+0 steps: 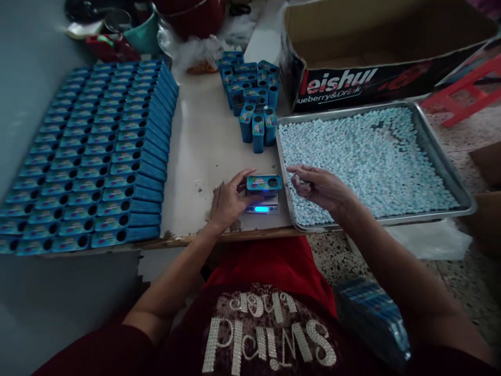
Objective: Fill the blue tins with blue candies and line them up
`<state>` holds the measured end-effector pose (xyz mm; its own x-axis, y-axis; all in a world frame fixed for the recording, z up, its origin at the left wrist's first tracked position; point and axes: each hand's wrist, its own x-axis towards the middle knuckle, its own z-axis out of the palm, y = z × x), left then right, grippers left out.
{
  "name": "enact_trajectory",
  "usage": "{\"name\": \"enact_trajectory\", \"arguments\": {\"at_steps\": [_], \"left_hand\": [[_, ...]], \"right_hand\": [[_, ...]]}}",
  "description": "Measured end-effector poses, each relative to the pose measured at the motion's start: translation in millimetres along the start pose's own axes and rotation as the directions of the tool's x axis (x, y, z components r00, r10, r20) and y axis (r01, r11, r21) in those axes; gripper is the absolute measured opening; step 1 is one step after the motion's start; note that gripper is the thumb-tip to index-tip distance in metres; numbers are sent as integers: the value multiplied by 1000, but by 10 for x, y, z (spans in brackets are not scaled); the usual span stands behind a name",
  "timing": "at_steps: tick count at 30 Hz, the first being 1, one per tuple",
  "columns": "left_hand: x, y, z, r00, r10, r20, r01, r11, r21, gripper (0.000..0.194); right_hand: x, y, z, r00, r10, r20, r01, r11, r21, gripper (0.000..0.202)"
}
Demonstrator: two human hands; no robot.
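A small blue box with a printed label and a round dark opening at one end stands on a small digital scale with a lit blue display. My left hand holds the box from its left side, fingers and thumb around it. Over the left edge of a metal tray, my right hand is closed, fingers curled round what look like a few pale mints. Many pale blue-white mints cover the tray's bottom. Behind the scale, several blue boxes stand upright in a loose group.
Rows of blue boxes fill the table's left side. A cardboard carton stands behind the tray. Farther back are a dark red pot and a teal bowl. To the right is a red stool. Wrapped blue packs lie below.
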<state>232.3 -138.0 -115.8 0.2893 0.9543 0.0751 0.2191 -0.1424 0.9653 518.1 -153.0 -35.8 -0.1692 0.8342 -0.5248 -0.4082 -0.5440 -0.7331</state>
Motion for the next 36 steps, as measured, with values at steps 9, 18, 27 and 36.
{"name": "enact_trajectory", "arguments": {"at_steps": [9, 18, 27, 36], "left_hand": [[-455, 55, -802, 968, 177, -180, -122, 953, 278, 60], [-640, -115, -1040, 943, 295, -155, -161, 811, 563, 72], [-642, -137, -1024, 951, 297, -86, -194, 790, 582, 73], [-646, -144, -995, 962, 265, -64, -182, 800, 572, 70]], "right_hand": [[-40, -219, 114, 998, 6, -59, -17, 984, -180, 21], [-247, -374, 450, 989, -15, -149, -37, 941, -337, 11], [-224, -324, 573, 989, -150, 13, 126, 776, -618, 21], [-241, -383, 654, 977, -171, 125, 210, 709, -674, 21]]}}
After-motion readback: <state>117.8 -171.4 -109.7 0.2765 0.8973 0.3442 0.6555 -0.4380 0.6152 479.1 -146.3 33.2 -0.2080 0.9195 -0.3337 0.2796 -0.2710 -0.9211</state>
